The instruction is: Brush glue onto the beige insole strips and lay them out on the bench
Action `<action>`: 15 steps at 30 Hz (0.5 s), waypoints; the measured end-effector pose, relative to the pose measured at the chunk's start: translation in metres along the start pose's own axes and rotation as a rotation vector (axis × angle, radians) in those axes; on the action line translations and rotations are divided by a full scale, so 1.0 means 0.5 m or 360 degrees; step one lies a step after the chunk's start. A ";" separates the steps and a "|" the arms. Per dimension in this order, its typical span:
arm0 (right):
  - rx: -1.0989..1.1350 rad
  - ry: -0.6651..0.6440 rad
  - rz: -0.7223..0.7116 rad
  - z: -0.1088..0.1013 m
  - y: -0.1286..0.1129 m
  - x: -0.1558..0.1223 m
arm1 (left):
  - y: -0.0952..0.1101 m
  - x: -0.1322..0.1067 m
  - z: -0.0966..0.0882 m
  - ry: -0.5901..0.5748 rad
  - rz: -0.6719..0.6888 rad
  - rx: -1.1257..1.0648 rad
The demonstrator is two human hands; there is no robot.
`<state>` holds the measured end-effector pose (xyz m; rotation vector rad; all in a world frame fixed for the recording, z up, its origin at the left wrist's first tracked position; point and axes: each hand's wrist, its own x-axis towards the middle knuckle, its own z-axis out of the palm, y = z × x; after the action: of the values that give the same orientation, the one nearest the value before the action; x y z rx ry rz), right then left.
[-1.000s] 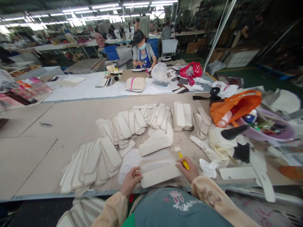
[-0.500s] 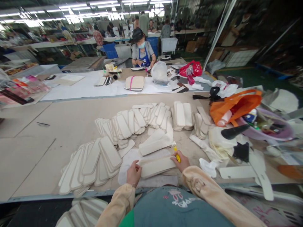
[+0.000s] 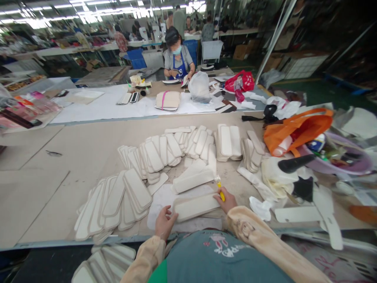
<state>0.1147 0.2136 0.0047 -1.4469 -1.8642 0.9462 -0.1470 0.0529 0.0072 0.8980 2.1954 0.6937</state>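
Note:
In front of me lies a long cream panel (image 3: pixel 196 208) with rounded corners, on top of a few others and a white sheet (image 3: pixel 156 200). At its left end is my left hand (image 3: pixel 165 223), fingers apart, thumb at the panel's edge. My right hand (image 3: pixel 226 200) grips a small yellow-handled brush (image 3: pixel 222 194), its whitish tip pointing away from me. The fingers of that hand also touch the panel's right end. Just beyond, another cream panel (image 3: pixel 193 181) lies at a slant on similar pieces.
Fanned stacks of cream panels (image 3: pixel 113 200) spread to the left, with more stacks (image 3: pixel 226 141) behind. On the right sit an orange bag (image 3: pixel 297 127), a purple basin (image 3: pixel 350 157) and crumpled white scraps (image 3: pixel 260 208). A co-worker (image 3: pixel 178 59) works at the table opposite.
My left hand has loosened at the panel's left end and its fingers have spread. The top panel now lies flatter and more squarely over those beneath. My right hand still holds the brush.

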 end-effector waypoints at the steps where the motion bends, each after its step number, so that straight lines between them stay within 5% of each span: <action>1: 0.0022 0.0012 0.0014 0.001 0.000 0.001 | -0.004 -0.002 0.005 -0.0009 0.0011 0.0005; 15: -0.0151 -0.0139 -0.0281 -0.006 0.037 0.005 | 0.005 -0.002 0.021 -0.0101 0.0157 0.0290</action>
<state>0.1268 0.2193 -0.0084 -1.2870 -2.0876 0.8575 -0.1377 0.0561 0.0027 1.1119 2.1952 0.5088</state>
